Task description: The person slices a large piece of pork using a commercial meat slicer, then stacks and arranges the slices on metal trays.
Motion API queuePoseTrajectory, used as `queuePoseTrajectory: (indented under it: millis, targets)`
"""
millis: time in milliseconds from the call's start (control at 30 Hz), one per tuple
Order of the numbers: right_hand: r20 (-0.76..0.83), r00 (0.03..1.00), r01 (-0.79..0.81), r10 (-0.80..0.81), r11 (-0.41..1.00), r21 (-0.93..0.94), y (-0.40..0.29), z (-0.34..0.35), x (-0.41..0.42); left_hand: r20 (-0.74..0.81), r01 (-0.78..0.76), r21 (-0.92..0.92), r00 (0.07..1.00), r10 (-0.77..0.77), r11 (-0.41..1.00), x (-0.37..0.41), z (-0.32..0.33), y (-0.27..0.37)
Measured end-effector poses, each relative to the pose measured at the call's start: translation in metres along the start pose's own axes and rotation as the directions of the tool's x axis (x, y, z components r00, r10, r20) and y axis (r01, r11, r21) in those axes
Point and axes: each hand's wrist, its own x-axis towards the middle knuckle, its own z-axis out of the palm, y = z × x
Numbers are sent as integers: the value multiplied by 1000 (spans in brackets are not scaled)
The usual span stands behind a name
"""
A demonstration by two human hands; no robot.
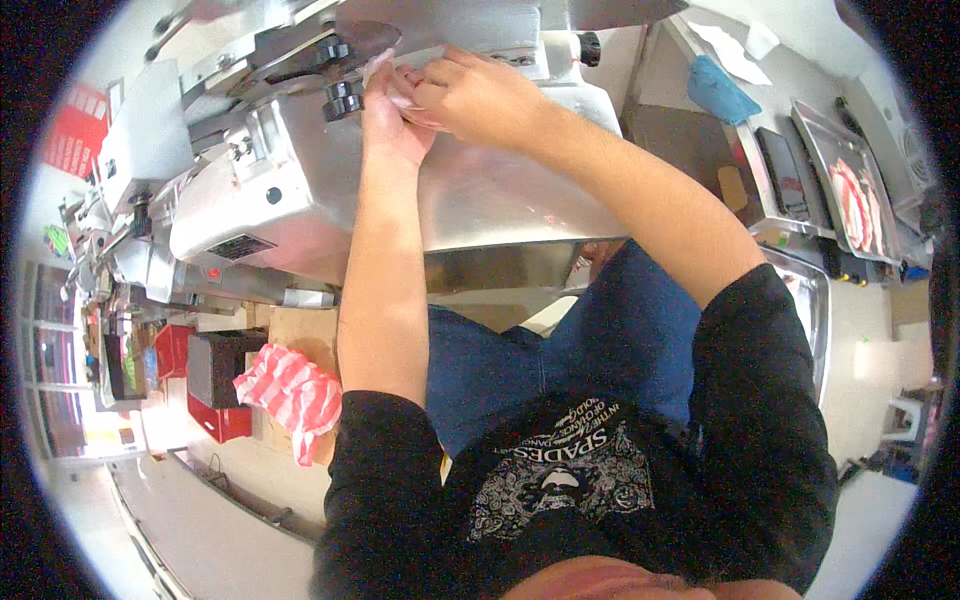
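Note:
My left hand (393, 120) is raised over a stainless-steel slicing machine (480, 195), palm turned towards my right hand. A thin, pale pink piece (380, 66) shows at its fingers; whether it is meat or film is unclear. My right hand (476, 94) meets the left from the side, its fingers curled over the left palm, and more pinkish material shows between the two. Just left of the hands is a ribbed black knob (343, 102). Behind them, part of a round metal disc (371, 37) is visible. The right fingertips are partly hidden.
To the right, a metal tray (819, 150) holds meat slices (855, 199) beside a dark phone (782, 172). A blue cloth or glove (720, 90) lies farther back. At lower left, a red-and-white striped bag (292, 394) rests on cardboard near a black box (221, 367).

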Motion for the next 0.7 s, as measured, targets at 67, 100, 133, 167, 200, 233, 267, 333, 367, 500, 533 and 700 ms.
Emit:
queuePoseTrajectory:
  millis: [67,100,133,167,200,233,267,333,367,500,533,700]
  targets:
    - [19,1000,-2,1,999,35,-4,-1,-1,6,10,-57,1000,-10,998,16,-27,5]
    - [19,1000,9,-11,997,79,-8,6,-4,6,13,-84,1000,-13,996,27,-47,7]
    - [20,1000,13,-15,993,119,-11,5,-2,-4,-52,-127,999,52,991,30,-52,7]
    - [206,973,-143,104,972,187,-9,4,4,-82,-67,-94,995,60,993,32,-58,8]
    - [398,893,-312,209,925,216,-6,-7,15,-156,-69,-64,986,58,996,29,-51,4]
    - [572,768,-475,287,855,209,-5,-13,23,-227,-69,-29,972,61,997,25,-44,1]
    - [536,765,-566,357,771,292,-4,-8,27,-202,-83,-42,977,73,996,19,-40,-1]
    - [464,729,-684,503,565,461,4,1,44,-158,-117,-45,981,109,992,13,-32,2]
    - [509,664,-694,548,198,692,4,9,52,-145,-132,-39,982,125,991,12,-29,4]
    - [605,557,-230,569,-595,771,2,39,55,-179,-220,-17,960,213,975,3,-19,-4]
    - [590,559,-182,582,-608,773,0,40,57,-186,-228,-23,958,220,973,0,-14,-3]
    - [510,644,-697,570,162,698,1,19,48,-34,-137,89,989,141,986,5,-28,5]
